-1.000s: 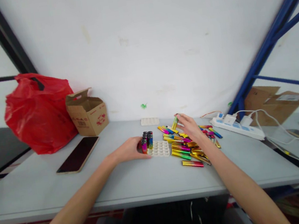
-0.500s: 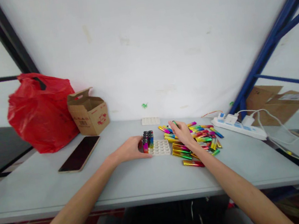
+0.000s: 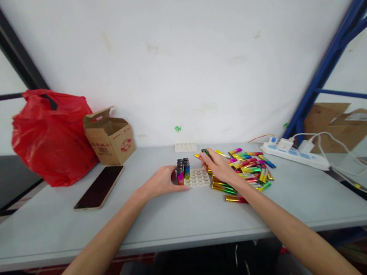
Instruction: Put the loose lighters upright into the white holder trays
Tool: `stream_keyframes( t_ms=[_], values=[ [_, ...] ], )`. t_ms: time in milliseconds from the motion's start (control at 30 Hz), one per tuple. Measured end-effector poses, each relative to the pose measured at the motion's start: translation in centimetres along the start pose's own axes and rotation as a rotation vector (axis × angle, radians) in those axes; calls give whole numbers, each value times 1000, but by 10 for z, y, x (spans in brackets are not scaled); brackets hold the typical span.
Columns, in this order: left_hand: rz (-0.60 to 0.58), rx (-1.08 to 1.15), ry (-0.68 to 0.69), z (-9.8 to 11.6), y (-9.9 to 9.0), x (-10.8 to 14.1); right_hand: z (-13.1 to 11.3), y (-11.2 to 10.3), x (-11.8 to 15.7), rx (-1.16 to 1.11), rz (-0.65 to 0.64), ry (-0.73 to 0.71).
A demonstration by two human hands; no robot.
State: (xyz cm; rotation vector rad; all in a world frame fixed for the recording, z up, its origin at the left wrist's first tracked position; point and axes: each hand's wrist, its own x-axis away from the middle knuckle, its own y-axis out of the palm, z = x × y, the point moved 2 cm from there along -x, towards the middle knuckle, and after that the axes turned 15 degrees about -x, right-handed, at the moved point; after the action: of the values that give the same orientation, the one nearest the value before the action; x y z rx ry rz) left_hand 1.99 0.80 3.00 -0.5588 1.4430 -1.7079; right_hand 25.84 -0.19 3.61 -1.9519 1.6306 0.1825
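Several shiny, multicoloured lighters [image 3: 181,176] stand upright with their black tops up in the left part of a white tray [image 3: 199,178] with rows of round holes. My left hand [image 3: 161,181] curves around the tray's left end, thumb along its front edge; its other fingertips are partly hidden behind the lighters. Just over the tray's right edge, my right hand [image 3: 219,166] pinches a lighter [image 3: 206,153], whose dark top pokes out above the fingers. Under and beside that hand lies a loose pile of metallic-coloured lighters [image 3: 249,163].
A second white tray [image 3: 185,147] lies by the wall. To the left are a phone [image 3: 100,186], an open cardboard box [image 3: 111,140] and a red plastic bag [image 3: 55,138]. A white power strip [image 3: 296,156] with plugs and cables sits at the right, near a blue metal frame [image 3: 331,52].
My right hand has moved left and slightly down from the pile toward the tray, with the lighter in its fingers. The left hand stays at the tray's left end.
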Motion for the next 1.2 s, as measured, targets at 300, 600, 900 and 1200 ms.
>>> stream_keyframes(
  t_ms=[300, 600, 900, 1200],
  values=[
    [-3, 15, 11, -3, 2, 0, -7, 19, 3, 245, -177, -47],
    [3, 18, 27, 0, 0, 0, -3, 32, 6, 481, -334, -148],
    [-15, 27, 14, -1, 0, 0, -5, 10, -2, 577, -213, -160],
    [-16, -30, -1, -5, 2, -3, 63, -90, -13, 891, 33, 256]
  ],
)
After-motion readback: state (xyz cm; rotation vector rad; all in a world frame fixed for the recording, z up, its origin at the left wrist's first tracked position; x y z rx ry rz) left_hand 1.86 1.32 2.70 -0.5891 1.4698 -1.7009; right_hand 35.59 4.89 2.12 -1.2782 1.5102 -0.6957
